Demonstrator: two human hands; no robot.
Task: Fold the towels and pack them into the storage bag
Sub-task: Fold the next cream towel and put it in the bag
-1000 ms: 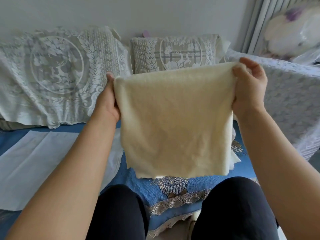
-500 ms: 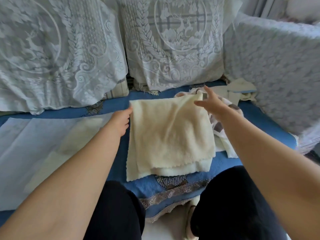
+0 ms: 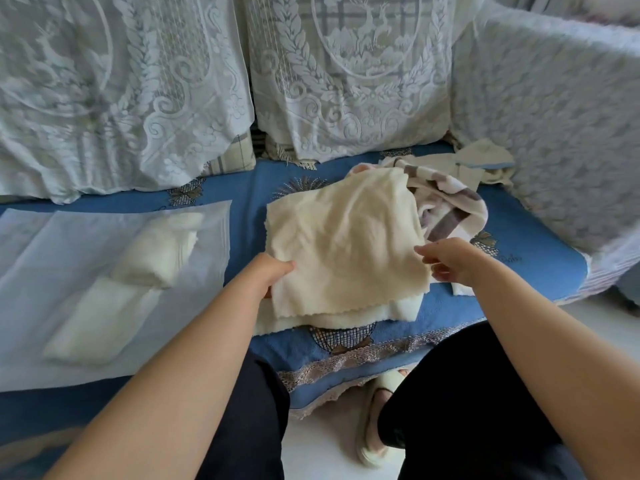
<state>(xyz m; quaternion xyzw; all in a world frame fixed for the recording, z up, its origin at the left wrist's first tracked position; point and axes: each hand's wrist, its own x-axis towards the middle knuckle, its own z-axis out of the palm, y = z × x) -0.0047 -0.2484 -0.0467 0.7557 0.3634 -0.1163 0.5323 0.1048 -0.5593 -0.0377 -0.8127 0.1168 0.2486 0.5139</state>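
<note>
A: Holding the cream towel (image 3: 343, 244) on the blue sofa seat (image 3: 540, 237), the left hand (image 3: 268, 273) pinches its near-left edge; the right hand (image 3: 450, 259), fingers loosely curled, touches the right edge.

B: Risk?

A: Layers lie uneven; lifting may unfold them. The storage bag (image 3: 86, 237) lies left, two folded towels inside.

Left hand (image 3: 273, 273) gripping, right hand (image 3: 450, 259) loose.

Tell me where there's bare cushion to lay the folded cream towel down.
Bare blue cushion shows between the storage bag and the cream towel, and right of the striped towel toward the lace armrest. The middle is crowded with towels.
</note>
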